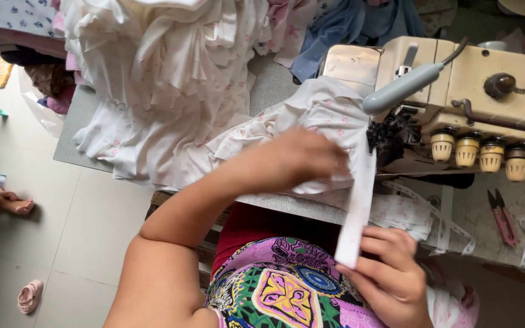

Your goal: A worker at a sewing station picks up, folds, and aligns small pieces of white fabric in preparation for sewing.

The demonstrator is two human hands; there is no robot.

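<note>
Right hand on white strip (taut)

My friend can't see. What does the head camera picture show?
A person at a cream sewing machine holds a white strip in the right hand, while the left hand presses pale flowered cloth near the needle. More cloth is heaped behind, and red snips lie nearby.
</note>
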